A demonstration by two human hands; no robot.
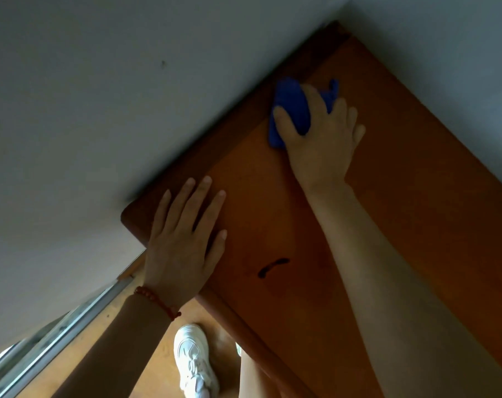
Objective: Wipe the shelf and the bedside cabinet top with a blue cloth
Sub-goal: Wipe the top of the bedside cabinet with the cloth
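Observation:
The orange-brown wooden cabinet top (pixel 416 182) fills the right of the head view, set into a corner of white walls. A bunched blue cloth (pixel 290 107) lies on it near the back wall. My right hand (pixel 321 133) grips the cloth, thumb and fingers curled over it, and presses it onto the wood. At the cabinet's near left corner my left hand (pixel 183 239) rests flat with straight, spread fingers. A red bead bracelet circles its wrist.
A dark curved handle (pixel 272 267) shows on the cabinet front below the top. White walls (pixel 100 110) bound the cabinet at the back and left. A metal window track (pixel 71 320) runs at lower left. My white shoe (pixel 193 360) stands on the wooden floor.

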